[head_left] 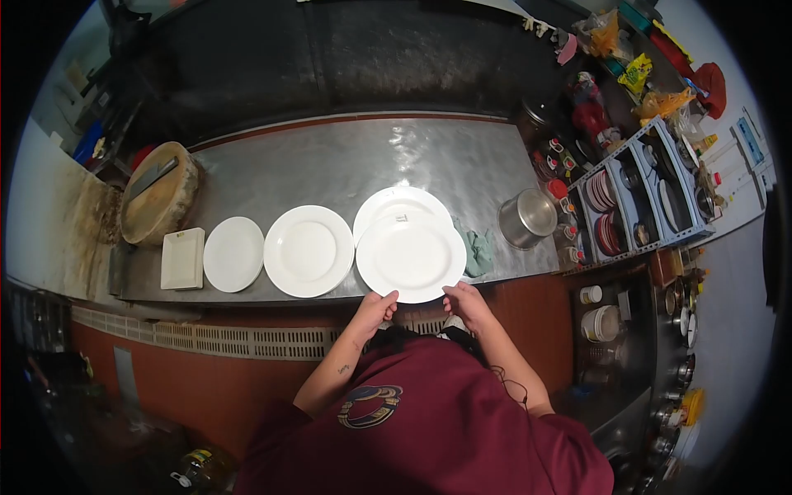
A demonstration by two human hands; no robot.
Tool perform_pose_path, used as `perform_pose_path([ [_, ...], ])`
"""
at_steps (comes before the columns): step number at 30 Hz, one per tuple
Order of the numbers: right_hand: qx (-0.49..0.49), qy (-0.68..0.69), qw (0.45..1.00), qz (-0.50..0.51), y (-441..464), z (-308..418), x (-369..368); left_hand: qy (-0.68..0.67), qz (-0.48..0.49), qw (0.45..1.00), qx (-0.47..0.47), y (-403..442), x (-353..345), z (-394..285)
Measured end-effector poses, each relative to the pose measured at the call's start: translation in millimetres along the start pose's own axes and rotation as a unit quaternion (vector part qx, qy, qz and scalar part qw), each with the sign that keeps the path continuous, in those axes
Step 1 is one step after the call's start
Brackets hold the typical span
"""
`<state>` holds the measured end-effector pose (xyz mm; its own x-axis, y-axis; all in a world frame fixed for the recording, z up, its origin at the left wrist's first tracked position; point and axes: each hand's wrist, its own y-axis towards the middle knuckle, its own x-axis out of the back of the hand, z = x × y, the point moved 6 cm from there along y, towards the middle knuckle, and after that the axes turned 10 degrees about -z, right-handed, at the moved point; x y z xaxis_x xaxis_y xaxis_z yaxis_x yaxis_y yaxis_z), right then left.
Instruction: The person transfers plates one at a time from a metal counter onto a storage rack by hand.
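A round white plate (411,260) is held at its near rim, my left hand (377,310) pinching the left side and my right hand (468,305) the right side. It overlaps another white plate (402,199) lying behind it on the steel table (330,165). To the left stand a wide-rimmed round plate (308,251), a smaller oval-looking plate (233,254) and a rectangular white dish (182,259). A green cloth (477,252) lies just right of the held plate.
A round chopping block (165,206) with a cleaver (153,177) on it stands at the table's left end. A metal pot (528,218) is near the right end, beside red-capped bottles (558,190) and a rack (631,198) of dishes.
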<state>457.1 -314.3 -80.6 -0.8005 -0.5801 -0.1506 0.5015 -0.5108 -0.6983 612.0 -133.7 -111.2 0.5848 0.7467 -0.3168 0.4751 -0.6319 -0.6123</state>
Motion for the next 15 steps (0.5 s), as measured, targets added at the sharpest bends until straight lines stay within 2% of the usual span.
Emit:
perform_pose_path([
  [11, 0.022, -0.003, 1.0, -0.006, -45.4, 15.2, 19.3, 0.014, 0.003, 1.0, -0.026, -21.8, -27.8, -4.6],
  [15, 0.051, 0.025, 0.998, -0.01, -66.2, 25.4, 35.7, 0.038, 0.012, 0.997, -0.062, -34.1, -51.2, -6.8],
])
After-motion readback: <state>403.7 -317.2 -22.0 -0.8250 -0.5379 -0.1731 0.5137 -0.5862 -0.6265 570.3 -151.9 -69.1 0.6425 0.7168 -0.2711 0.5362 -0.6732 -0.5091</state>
